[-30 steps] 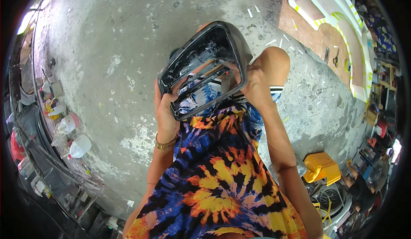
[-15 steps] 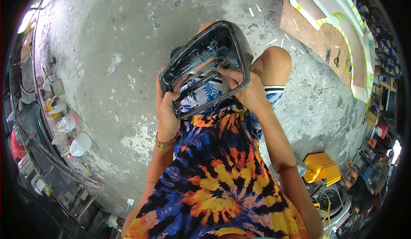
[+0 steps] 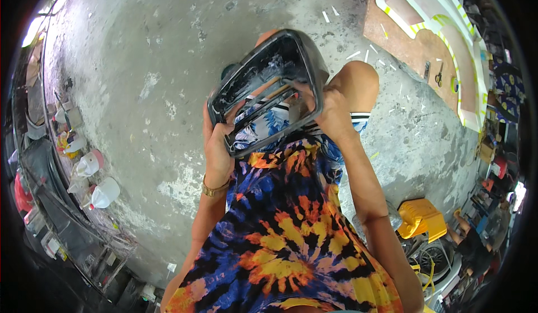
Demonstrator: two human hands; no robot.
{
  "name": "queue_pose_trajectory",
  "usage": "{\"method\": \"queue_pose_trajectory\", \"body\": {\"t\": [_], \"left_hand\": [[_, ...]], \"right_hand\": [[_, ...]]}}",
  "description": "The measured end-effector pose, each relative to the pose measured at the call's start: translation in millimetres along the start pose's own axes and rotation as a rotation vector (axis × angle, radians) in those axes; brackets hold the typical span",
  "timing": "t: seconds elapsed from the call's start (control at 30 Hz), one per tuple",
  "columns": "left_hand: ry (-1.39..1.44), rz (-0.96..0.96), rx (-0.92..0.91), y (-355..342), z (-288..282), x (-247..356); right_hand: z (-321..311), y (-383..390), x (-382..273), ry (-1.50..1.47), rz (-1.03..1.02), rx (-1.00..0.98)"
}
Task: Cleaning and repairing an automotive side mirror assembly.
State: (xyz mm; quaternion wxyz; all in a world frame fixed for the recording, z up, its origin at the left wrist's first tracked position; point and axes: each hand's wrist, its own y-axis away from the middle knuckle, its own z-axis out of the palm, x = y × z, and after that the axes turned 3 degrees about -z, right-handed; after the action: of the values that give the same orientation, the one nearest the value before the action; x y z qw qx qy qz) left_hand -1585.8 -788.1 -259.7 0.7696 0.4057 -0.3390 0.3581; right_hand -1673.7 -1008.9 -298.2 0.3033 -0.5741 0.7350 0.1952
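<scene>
A hollow black shell, shaped like a car side-mirror housing [image 3: 280,60], is held tilted over my lap with its open side facing up. Slots in its lower part let my patterned shorts show through. My left hand [image 3: 218,142] is closed on the lower left corner, thumb over the rim and fingers around the outside. My right hand [image 3: 334,114] grips the right side by the rim. Some of its fingers appear blurred inside the shell's opening, and the rest are partly hidden by the wall.
White jugs [image 3: 105,192] and other containers line the left side. At the upper right, a brown board [image 3: 403,49] carries white taped shapes, scissors [image 3: 439,78] and a tape roll [image 3: 454,84]. White strips litter the floor nearby. A yellow plastic piece [image 3: 421,219] lies at lower right, near another person [image 3: 476,251].
My right hand's thumb has come off the inner slats, and the hand now sits more along the right rim. My left hand keeps its hold; the housing has shifted very slightly left.
</scene>
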Motion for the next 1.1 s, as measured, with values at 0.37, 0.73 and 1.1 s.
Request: {"method": "queue_pose_trajectory", "body": {"t": [0.37, 0.73, 1.1], "left_hand": [[-0.023, 0.001, -0.003, -2, 0, 3], [-0.001, 0.006, -0.012, -4, -2, 2], [0.024, 0.015, -0.006, 0, 2, -2]], "right_hand": [[0, 3, 5, 0.037, 0.050, 0.144], [11, 1, 12, 0.100, 0.141, 0.128], [33, 1, -5, 0.006, 0.016, 0.259]]}}
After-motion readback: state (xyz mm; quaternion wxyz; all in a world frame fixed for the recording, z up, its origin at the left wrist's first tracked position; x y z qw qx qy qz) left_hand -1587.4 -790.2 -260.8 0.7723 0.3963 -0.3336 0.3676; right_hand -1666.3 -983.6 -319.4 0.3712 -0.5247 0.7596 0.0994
